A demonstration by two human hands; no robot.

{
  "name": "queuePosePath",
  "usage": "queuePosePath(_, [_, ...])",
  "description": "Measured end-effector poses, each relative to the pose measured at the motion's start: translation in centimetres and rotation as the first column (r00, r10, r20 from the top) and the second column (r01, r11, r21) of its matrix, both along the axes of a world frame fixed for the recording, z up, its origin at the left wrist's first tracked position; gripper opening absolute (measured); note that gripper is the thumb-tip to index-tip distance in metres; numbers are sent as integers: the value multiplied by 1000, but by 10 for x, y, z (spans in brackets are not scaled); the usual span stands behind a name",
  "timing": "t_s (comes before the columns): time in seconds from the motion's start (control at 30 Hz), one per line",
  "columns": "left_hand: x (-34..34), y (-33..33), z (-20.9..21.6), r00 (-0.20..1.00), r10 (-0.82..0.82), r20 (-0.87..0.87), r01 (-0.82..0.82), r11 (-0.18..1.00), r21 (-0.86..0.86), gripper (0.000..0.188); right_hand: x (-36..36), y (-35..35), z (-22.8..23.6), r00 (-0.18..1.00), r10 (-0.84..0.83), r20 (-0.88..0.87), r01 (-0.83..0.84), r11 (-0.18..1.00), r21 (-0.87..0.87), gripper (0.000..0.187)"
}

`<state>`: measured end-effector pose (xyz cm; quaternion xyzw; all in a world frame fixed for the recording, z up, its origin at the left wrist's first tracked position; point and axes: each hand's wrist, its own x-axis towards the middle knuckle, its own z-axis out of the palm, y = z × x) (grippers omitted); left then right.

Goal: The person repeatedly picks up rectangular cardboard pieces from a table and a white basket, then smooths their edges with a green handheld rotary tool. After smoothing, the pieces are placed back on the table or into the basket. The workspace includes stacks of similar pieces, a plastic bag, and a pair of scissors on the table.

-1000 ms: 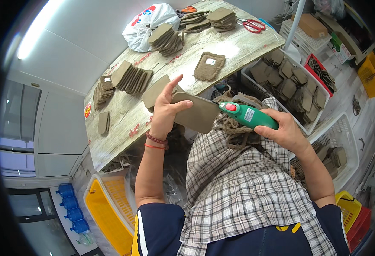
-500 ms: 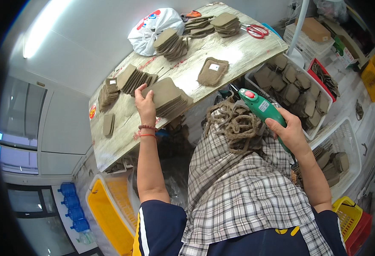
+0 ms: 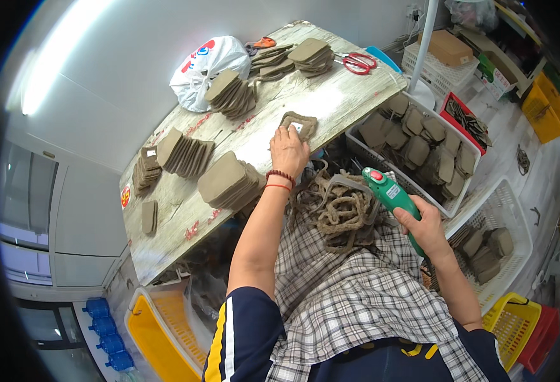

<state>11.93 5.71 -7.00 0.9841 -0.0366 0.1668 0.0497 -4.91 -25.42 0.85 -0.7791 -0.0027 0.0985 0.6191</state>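
Note:
My left hand [image 3: 289,151] reaches over the table's near edge. Its fingers lie stretched out on a brown, rounded-square fabric piece [image 3: 303,123] with a fuzzy border and a small white label, partly covering it. My right hand [image 3: 425,224] is wrapped round a green handheld power tool [image 3: 391,194] with a red button, held in front of the table edge; its tip is hard to make out. Tangled brown rope-like strips [image 3: 347,210] lie on my checked apron [image 3: 331,299]. Left of my left hand, a stack of smooth brown pieces [image 3: 224,181] sits at the table edge.
More brown stacks [image 3: 185,153], a white plastic bag [image 3: 211,70] and red-handled scissors [image 3: 359,62] occupy the table [image 3: 165,232]. To the right stand a white crate of pieces [image 3: 461,191], a red tray [image 3: 477,148] and another white basket [image 3: 522,254]. A yellow crate [image 3: 159,344] stands lower left.
My left hand has let go of the smooth stack and moved right onto the labelled piece. The green tool stays in my right hand. The view has shifted slightly.

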Motion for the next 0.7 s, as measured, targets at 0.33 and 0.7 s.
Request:
queuePosePath(0.33, [-9, 15, 18, 969, 127, 212, 93, 606, -790, 18, 4, 10, 4, 998, -35, 44, 35, 999, 6, 41])
queuePosePath(0.7, [-74, -93, 75, 985, 18, 171, 93, -894, -439, 35, -18, 15, 21, 976, -131, 173, 135, 991, -16, 40])
